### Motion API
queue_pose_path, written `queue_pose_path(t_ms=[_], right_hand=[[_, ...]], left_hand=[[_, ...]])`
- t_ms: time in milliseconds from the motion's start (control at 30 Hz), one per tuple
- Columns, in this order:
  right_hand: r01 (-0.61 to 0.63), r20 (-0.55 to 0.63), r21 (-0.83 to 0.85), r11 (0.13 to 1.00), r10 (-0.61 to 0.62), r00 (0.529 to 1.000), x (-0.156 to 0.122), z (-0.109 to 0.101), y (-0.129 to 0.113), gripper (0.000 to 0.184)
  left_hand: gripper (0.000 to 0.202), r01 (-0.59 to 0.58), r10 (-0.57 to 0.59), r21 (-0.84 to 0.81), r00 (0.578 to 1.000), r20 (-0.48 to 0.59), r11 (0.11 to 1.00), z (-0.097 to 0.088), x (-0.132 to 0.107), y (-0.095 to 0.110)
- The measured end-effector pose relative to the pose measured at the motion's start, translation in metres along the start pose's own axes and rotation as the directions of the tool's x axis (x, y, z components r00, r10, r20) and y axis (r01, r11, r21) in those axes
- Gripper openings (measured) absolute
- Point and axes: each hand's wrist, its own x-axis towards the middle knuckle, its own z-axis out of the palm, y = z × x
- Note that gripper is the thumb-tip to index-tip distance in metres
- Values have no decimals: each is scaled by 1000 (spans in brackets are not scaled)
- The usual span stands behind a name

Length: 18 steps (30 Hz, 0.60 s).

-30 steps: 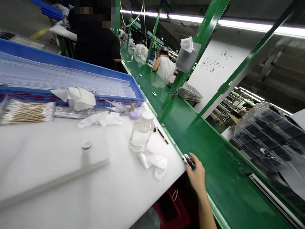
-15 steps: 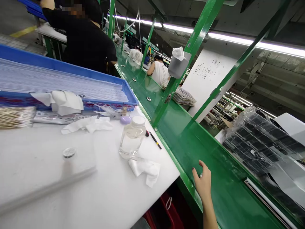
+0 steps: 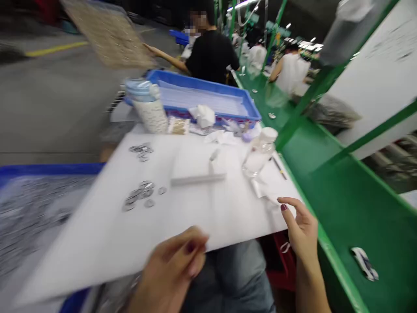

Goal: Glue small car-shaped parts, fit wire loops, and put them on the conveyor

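My right hand (image 3: 301,230) is spread open just past the front corner of the white work board (image 3: 156,217), close to a crumpled white cloth (image 3: 263,189). My left hand (image 3: 172,265) is blurred below the board's front edge, with its fingers pinched together and nothing visible in them. Two scattered groups of small metal discs (image 3: 140,195) lie on the board, out of reach of my fingers. A clear glass jar with a white lid (image 3: 260,152) stands toward the back right. A small white and dark piece (image 3: 365,263) lies on the green conveyor belt (image 3: 352,208).
A blue tray of thin white rods (image 3: 208,98) and a blue-lidded bottle (image 3: 146,106) stand behind the board. A blue bin of grey pieces (image 3: 32,208) sits at the left. A co-worker in black (image 3: 211,56) holds up a tan tray (image 3: 107,37).
My view has swung left, bringing the metal discs and left hand into sight. My right hand has moved off the belt to the board's corner, and the small piece lies on the belt.
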Motion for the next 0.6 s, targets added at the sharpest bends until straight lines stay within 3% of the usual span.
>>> queue_pose_path(t_ms=[33,100,200,300,600], right_hand=[[41,105,82,996,-49,993,-3,9,-16,13],[112,318,208,972,-175,932,-7,26,-45,15],[150,488,323,934,-301,820,-12,46,-73,25],[125,518,391,912,-330,789,-15,58,-84,32],[107,492,438,893,-338,802,-17,59,-87,34]], left_hand=[[33,49,-49,-43,999,4,998,0,-1,1],[30,146,-139,-157,989,54,977,4,0,1],[21,196,-177,-222,979,101,955,9,0,-1],[18,188,-165,-230,979,116,955,10,-2,-2],[18,124,-102,-157,985,136,980,3,-3,-4]])
